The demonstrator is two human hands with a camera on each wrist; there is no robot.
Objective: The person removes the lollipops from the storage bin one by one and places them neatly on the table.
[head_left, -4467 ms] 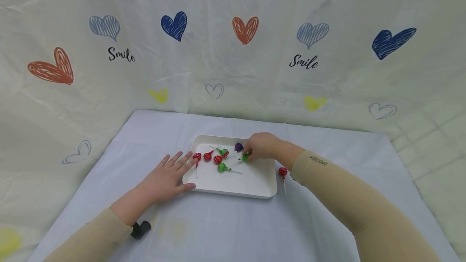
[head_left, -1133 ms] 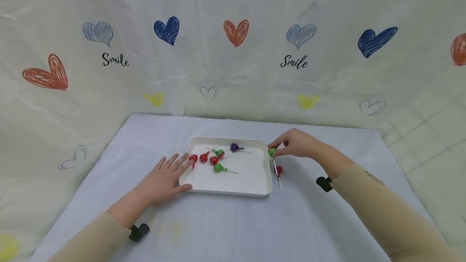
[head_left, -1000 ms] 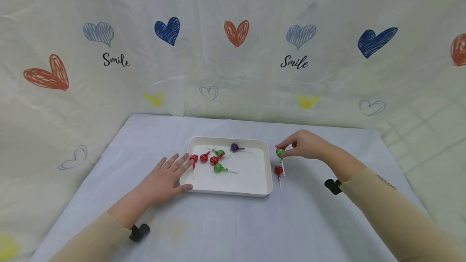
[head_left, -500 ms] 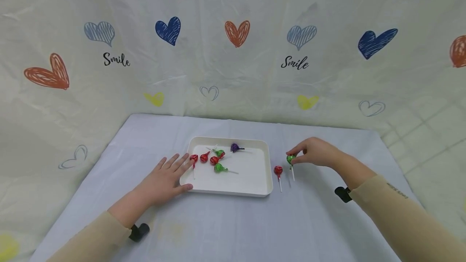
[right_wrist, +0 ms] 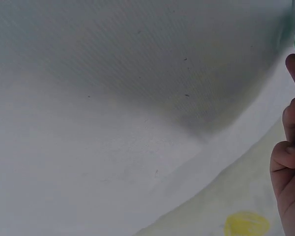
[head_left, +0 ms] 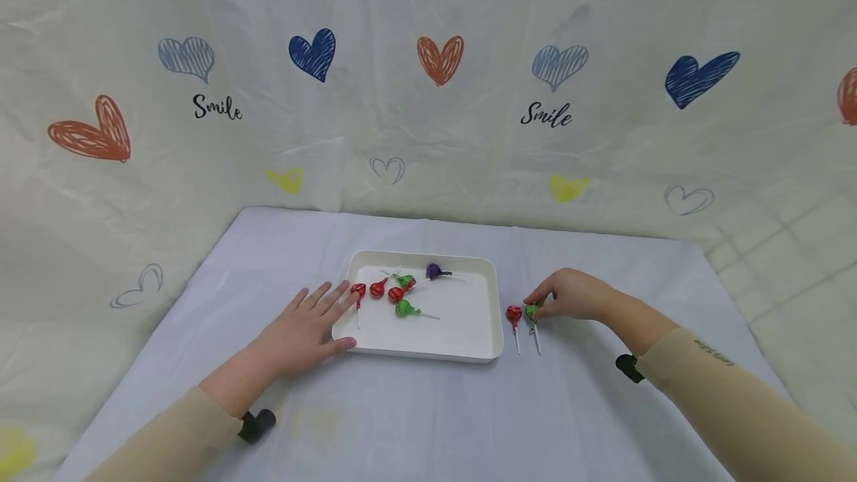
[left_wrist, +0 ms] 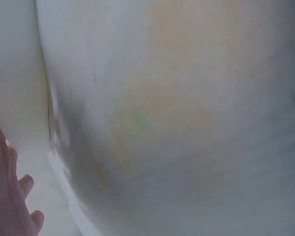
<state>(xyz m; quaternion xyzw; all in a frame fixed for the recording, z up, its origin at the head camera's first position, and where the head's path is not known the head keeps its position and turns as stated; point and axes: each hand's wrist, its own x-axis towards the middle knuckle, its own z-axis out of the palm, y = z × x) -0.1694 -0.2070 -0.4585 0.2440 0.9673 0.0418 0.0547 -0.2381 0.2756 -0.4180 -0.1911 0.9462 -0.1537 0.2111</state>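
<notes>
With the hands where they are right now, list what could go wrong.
The right hand pinches a green lollipop close beside a red lollipop, so its fingers might nudge the red one.

The left hand is spread at the white tray, a fingertip by the leftmost red lollipop; a slip might knock that candy or slide the tray.

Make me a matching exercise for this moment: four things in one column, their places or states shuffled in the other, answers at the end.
1. Purple wrapped round lollipop
2. Shallow white rectangular tray
3. Left grip, a bare hand
4. Right grip, a bare hand

A. Pinching a green wrapped round lollipop
B. Spread over the tray's left edge
C. Inside the tray, near its far rim
D. Flat on the white tablecloth

Pairs: 1-C, 2-D, 3-B, 4-A
</notes>
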